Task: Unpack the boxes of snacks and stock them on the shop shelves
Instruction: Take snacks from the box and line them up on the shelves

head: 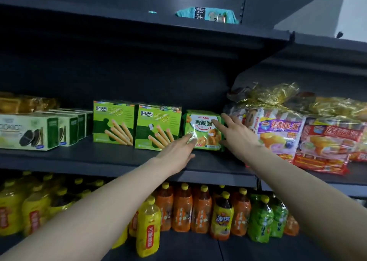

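A green snack bag (202,130) with a white label and ring biscuits printed on it stands on the dark middle shelf (99,157). My left hand (176,151) reaches to its lower left corner, straight fingers touching the wrapper. My right hand (234,135) lies against the bag's right side, fingers stretched out along its front. Neither hand curls round the bag. Left of it stand two green boxes of stick biscuits (137,125).
Pale boxes of sandwich cookies (29,131) fill the shelf's left end. Bags of pies in clear and gold wrap (297,133) crowd the right. Bottled drinks (198,209) line the shelf below. A teal packet (208,15) lies on the top shelf.
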Motion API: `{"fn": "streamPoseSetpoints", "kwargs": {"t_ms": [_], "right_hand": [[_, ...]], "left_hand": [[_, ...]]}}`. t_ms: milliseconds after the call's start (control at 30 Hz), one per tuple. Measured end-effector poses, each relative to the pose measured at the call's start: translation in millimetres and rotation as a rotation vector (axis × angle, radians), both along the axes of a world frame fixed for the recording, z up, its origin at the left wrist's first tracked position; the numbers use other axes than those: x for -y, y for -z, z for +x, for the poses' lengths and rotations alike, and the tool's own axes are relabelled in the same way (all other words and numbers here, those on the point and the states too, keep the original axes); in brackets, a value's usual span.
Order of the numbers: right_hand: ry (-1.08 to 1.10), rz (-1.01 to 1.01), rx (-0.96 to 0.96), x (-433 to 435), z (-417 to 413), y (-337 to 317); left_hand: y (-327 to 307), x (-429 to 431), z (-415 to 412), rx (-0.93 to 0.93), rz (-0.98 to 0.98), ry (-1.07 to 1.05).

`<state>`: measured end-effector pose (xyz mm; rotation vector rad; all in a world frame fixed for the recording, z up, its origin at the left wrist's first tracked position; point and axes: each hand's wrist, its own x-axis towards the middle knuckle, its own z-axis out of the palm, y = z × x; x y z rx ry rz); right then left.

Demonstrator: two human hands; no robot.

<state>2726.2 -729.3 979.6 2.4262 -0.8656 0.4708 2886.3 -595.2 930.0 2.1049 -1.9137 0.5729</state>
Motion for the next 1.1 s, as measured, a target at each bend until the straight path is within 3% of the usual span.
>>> {"fn": "streamPoseSetpoints", "kwargs": {"t_ms": [133,367,533,700,833,1000,1100], "right_hand": [[0.050,0.042,-0.010,33,26,3],[0.103,0.184,-0.109,76,67,10],[0.086,-0.019,0.014,103,89,30],[0.117,-0.075,-0.023,121,104,18],[0.102,0.003,-0.038,120,104,8],[-0.014,0.280,0.283,128,109,-28],[-0.029,0.379,0.276,142,128,-32]], "left_hand": [[7,35,20,-0.051,0.029,0.009],[12,98,36,0.025,-0.033,-0.073],[16,121,39,0.102,0.009,-0.140],[11,125,35,0.119,0.054,-0.153],[9,123,30,0.171,0.002,-0.176],[-6,132,19,0.144,-0.136,-0.225],[-6,140,26,0.228,-0.289,-0.197]]}}
